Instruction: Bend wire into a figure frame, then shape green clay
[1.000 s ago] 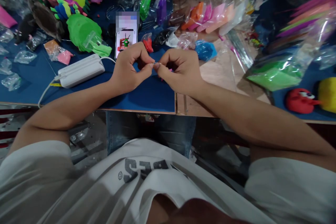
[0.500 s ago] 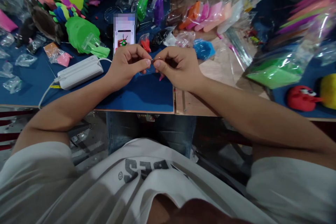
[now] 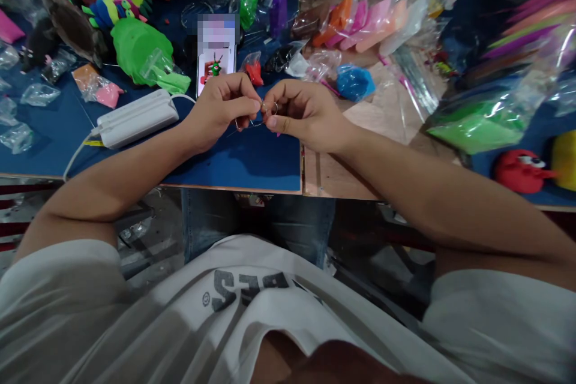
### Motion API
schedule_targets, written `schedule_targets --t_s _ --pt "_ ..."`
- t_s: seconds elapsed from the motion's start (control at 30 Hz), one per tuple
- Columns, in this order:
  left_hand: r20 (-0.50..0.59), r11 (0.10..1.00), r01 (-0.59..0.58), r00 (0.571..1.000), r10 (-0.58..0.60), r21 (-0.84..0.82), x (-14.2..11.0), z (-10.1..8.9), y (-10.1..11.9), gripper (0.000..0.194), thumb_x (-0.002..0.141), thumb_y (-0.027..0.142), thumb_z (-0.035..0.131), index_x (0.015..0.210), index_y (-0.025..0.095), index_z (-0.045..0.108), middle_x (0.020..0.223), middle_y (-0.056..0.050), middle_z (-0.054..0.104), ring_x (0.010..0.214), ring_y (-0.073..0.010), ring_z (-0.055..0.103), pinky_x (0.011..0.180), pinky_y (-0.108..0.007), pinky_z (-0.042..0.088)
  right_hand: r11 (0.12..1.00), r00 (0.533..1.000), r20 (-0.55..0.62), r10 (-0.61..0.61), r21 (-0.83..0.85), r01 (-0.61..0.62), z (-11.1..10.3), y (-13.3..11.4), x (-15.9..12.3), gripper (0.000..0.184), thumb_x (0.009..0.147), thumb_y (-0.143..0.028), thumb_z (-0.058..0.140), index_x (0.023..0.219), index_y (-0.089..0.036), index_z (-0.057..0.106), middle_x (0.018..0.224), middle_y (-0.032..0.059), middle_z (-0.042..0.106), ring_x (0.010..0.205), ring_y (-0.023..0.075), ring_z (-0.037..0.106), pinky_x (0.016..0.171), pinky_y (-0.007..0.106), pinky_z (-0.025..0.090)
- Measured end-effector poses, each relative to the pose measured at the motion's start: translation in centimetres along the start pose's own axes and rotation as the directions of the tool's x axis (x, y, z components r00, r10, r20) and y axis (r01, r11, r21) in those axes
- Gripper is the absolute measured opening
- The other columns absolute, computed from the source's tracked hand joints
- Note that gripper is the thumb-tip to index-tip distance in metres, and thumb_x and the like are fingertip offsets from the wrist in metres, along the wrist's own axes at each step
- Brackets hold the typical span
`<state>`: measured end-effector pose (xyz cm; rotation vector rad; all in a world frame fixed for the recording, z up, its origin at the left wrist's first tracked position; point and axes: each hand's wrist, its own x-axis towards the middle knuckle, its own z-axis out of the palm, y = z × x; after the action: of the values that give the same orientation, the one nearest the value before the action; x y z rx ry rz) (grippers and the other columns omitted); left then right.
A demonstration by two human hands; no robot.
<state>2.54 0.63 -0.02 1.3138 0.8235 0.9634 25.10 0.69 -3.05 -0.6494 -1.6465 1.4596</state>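
Note:
Thin metal wire, bent into small loops (image 3: 276, 109), shows between my two hands above the blue tabletop. My left hand (image 3: 227, 107) pinches the wire between thumb and forefinger, and a bit of it curves out under the fingers. On the other side, my right hand (image 3: 310, 113) has its thumb and forefinger around a loop, their tips at its edge. The fingertips of both hands almost meet. Just behind my left hand stands a lit phone (image 3: 218, 45), its screen showing a small green figure with antennae.
A white power strip (image 3: 137, 119) with a cord lies at left, near a green clay piece (image 3: 143, 51). Bagged red clay (image 3: 254, 69) and blue clay (image 3: 355, 82) lie behind my hands. Several colourful bags fill the back; a red clay figure (image 3: 522, 171) sits at right.
My right thumb and forefinger have spread apart, and a wire loop now shows between them. The left hand keeps its pinch. The view has shifted slightly.

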Motion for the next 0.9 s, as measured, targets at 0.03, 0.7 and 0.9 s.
schedule_targets --t_s 0.03,0.7,0.9 --pt "0.000 1.000 -0.008 1.000 0.008 0.002 0.0 0.0 -0.1 0.015 0.082 0.015 0.087 0.079 0.019 0.074 0.067 0.002 0.073 0.057 -0.0098 0.065 0.054 -0.026 0.049 1.000 1.000 0.005 0.002 0.007 -0.002 0.1 -0.1 0.0 0.068 0.072 -0.080 0.112 0.096 -0.028 0.077 0.089 0.0021 0.075 0.077 0.0195 0.067 0.067 0.035 0.060" --pt "-0.044 0.973 -0.092 0.994 0.104 0.214 -1.1 0.8 -0.3 0.043 0.087 0.038 0.111 0.090 0.024 0.070 0.075 0.001 0.078 0.067 -0.0170 0.079 0.068 -0.032 0.069 0.976 0.994 0.018 0.108 0.190 -0.110 -1.0 -0.3 0.1 0.052 0.084 -0.063 0.112 0.101 -0.026 0.080 0.080 -0.0038 0.075 0.060 0.0111 0.059 0.051 0.027 0.050" --pt "-0.045 0.977 -0.066 0.996 0.077 0.204 -1.0 0.6 -0.2 0.047 0.084 0.035 0.113 0.087 0.022 0.067 0.069 0.003 0.076 0.065 -0.0171 0.079 0.067 -0.030 0.069 0.996 0.998 0.031 -0.061 0.061 0.059 -1.5 0.1 0.1 0.041 0.093 -0.058 0.107 0.108 -0.027 0.085 0.089 -0.0010 0.084 0.065 0.0129 0.069 0.061 0.030 0.060"
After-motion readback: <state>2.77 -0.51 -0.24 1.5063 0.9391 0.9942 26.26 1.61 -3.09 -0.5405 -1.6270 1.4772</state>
